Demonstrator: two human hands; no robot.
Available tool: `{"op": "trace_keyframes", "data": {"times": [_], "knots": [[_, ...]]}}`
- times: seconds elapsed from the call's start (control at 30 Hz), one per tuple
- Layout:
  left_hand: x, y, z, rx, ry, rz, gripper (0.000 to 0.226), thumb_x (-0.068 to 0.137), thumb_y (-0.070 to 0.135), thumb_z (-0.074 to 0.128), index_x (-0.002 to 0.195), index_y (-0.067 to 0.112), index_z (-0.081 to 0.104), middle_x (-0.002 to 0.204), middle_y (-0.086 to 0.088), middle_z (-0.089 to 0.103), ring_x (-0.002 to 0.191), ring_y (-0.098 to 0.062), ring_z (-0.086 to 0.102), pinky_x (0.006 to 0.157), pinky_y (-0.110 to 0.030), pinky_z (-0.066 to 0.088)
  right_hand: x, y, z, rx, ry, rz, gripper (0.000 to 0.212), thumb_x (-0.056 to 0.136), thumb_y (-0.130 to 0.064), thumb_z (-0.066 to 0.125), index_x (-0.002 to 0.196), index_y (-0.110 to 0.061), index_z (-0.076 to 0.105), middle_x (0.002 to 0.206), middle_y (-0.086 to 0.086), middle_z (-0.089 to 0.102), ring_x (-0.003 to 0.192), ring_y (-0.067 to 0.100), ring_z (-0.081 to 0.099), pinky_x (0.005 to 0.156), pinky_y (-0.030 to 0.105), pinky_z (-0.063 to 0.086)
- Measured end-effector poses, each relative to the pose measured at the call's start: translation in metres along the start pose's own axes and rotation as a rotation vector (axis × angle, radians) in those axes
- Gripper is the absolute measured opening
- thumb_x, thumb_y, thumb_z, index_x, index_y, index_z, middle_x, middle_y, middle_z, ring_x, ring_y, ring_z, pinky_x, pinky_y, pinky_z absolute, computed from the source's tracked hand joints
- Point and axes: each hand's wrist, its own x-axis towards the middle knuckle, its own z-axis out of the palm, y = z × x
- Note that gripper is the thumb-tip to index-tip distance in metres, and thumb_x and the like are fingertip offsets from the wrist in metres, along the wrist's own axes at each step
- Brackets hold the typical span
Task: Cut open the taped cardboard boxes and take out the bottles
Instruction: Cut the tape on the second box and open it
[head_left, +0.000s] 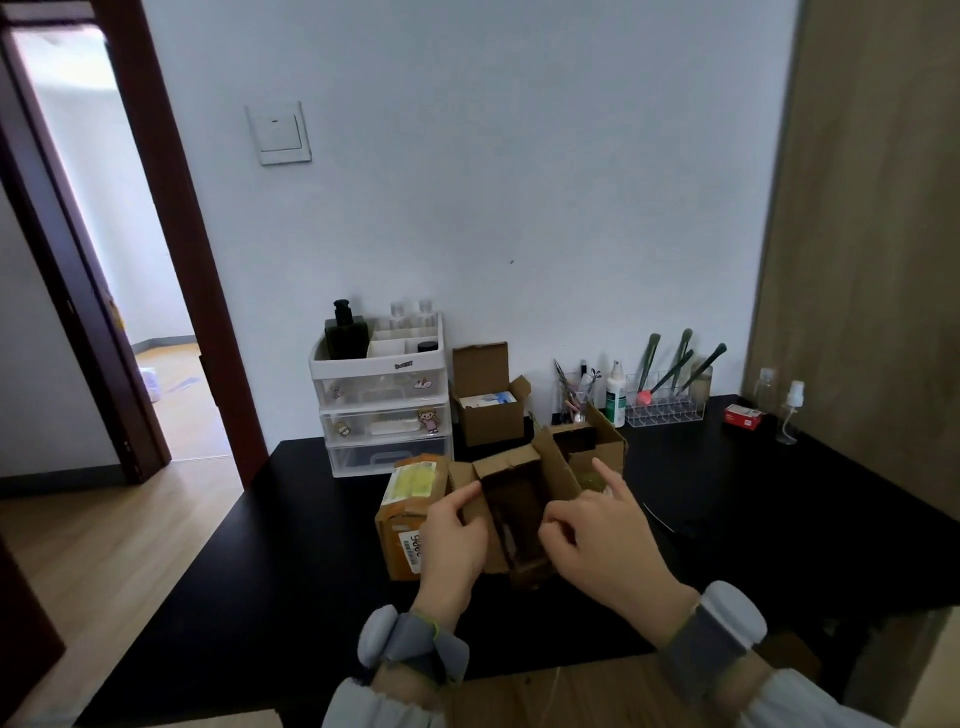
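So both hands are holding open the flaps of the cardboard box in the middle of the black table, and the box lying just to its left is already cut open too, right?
Not quite. The head view shows the left hand and right hand spreading the flaps of the open box on the black table, but the box to its left is still closed, its label and tape intact.
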Motion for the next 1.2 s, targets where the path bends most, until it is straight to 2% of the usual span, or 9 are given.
{"op": "trace_keyframes", "data": {"times": [0.1, 0.23, 0.4, 0.53, 0.63, 0.77, 0.93, 1.03, 1.2], "knots": [[-0.011, 0.003, 0.013, 0.123, 0.202, 0.273, 0.051, 0.089, -0.002, 0.049, 0.133, 0.024, 0.053, 0.127, 0.000, 0.060, 0.117, -0.016, 0.054, 0.100, -0.035, 0.046, -0.005, 0.006, 0.005, -0.037, -0.038, 0.080, 0.027, 0.091, -0.038, 0.043, 0.111, -0.036, 0.062, 0.091, -0.013, 0.072, 0.094, 0.000, 0.064, 0.115, 0.029, 0.010], [-0.029, 0.004, 0.025, 0.236, 0.353, 0.734, 0.056, 0.086, -0.007, 0.054, 0.135, 0.019, 0.049, 0.126, 0.001, 0.062, 0.116, -0.012, 0.054, 0.101, -0.022, 0.041, -0.003, 0.003, 0.017, 0.059, 0.026, 0.202, 0.046, 0.089, -0.037, 0.053, 0.134, -0.028, 0.049, 0.122, -0.010, 0.063, 0.114, 0.010, 0.056, 0.102, 0.033, 0.030], [-0.042, -0.003, 0.034, 0.496, 0.416, 1.142, 0.041, 0.085, 0.002, 0.053, 0.124, 0.014, 0.061, 0.132, -0.004, 0.060, 0.107, -0.017, 0.059, 0.092, -0.019, 0.045, 0.014, -0.021, 0.022, 0.753, 0.206, 0.346, 0.026, 0.084, -0.005, 0.065, 0.106, -0.015, 0.056, 0.108, 0.011, 0.064, 0.103, 0.024, 0.063, 0.086, 0.028, 0.049], [-0.042, -0.006, 0.031, 0.417, 0.366, 1.047, 0.057, 0.081, -0.007, 0.064, 0.131, 0.014, 0.049, 0.134, -0.006, 0.056, 0.118, -0.017, 0.055, 0.103, -0.020, 0.037, 0.019, -0.028, 0.027, 0.991, 0.215, 0.382, 0.032, 0.085, -0.007, 0.065, 0.108, -0.028, 0.057, 0.104, -0.012, 0.066, 0.099, -0.002, 0.063, 0.081, 0.012, 0.048], [-0.039, -0.005, 0.028, 0.281, 0.361, 0.815, 0.057, 0.087, -0.006, 0.055, 0.138, 0.018, 0.042, 0.138, -0.001, 0.052, 0.127, -0.003, 0.041, 0.105, -0.004, 0.024, 0.019, -0.028, 0.030, 1.012, 0.238, 0.395, 0.026, 0.083, -0.017, 0.070, 0.107, -0.023, 0.062, 0.098, -0.007, 0.070, 0.090, 0.000, 0.066, 0.080, 0.023, 0.052], [-0.028, -0.005, 0.024, 0.170, 0.336, 0.669, 0.053, 0.091, -0.002, 0.051, 0.139, 0.020, 0.046, 0.130, 0.010, 0.054, 0.121, -0.001, 0.048, 0.098, -0.003, 0.032, 0.014, -0.027, 0.027, 1.025, 0.305, 0.350, 0.016, 0.085, -0.022, 0.067, 0.101, -0.022, 0.065, 0.094, 0.000, 0.071, 0.087, 0.014, 0.067, 0.081, 0.037, 0.056], [0.007, -0.002, 0.020, 0.132, 0.231, 0.264, 0.051, 0.092, 0.004, 0.049, 0.141, 0.012, 0.043, 0.135, -0.007, 0.056, 0.124, -0.022, 0.050, 0.105, -0.036, 0.042, 0.004, -0.025, 0.009, 1.195, 0.411, 0.261, 0.021, 0.091, -0.041, 0.049, 0.110, -0.039, 0.058, 0.078, -0.010, 0.067, 0.071, 0.005, 0.063, 0.067, 0.021, 0.052], [0.027, -0.003, 0.018, 0.113, 0.152, 0.183, 0.046, 0.093, 0.004, 0.046, 0.138, 0.011, 0.047, 0.137, -0.011, 0.055, 0.126, -0.026, 0.049, 0.106, -0.043, 0.041, 0.002, -0.018, -0.004, 1.218, 0.344, 0.275, 0.045, 0.094, -0.046, 0.040, 0.138, -0.050, 0.028, 0.078, -0.002, 0.066, 0.049, 0.011, 0.055, 0.045, 0.020, 0.048], [0.038, 0.004, 0.013, 0.009, 0.186, 0.135, 0.051, 0.096, 0.010, 0.044, 0.146, 0.016, 0.033, 0.149, -0.009, 0.040, 0.134, -0.025, 0.039, 0.110, -0.042, 0.035, -0.004, -0.008, -0.008, 1.314, -0.018, 0.462, 0.027, 0.097, -0.041, 0.038, 0.115, -0.045, 0.058, 0.094, 0.008, 0.063, 0.053, 0.012, 0.063, 0.051, 0.025, 0.054]]}}
